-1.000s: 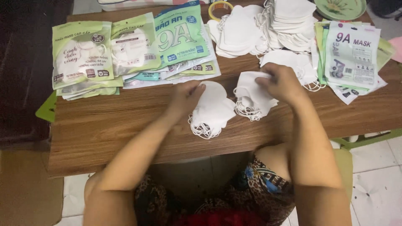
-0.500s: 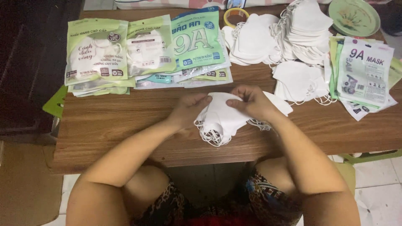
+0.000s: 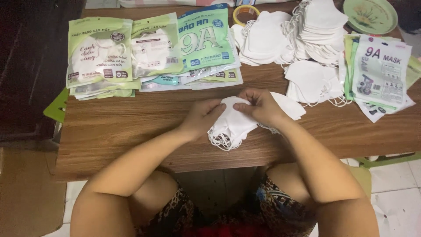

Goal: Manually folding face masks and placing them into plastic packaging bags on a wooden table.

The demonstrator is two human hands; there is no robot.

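Your left hand (image 3: 204, 115) and right hand (image 3: 258, 104) both grasp one mask bundle (image 3: 232, 125) on surface (image 3: 131, 127); two loose mask piles behind.

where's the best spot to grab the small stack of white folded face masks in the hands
Probably grip the small stack of white folded face masks at its top folded edge, coming from the far side: the ear loops hang loose at the near edge, and both hands already pinch there.

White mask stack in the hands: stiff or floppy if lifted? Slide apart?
The mask stack probably flexes: both hands, left hand and right hand, pinch its top edge, and thin ear loops dangle loose. Likely light. The layers look unbound, so they may fan or slip on the wooden table.
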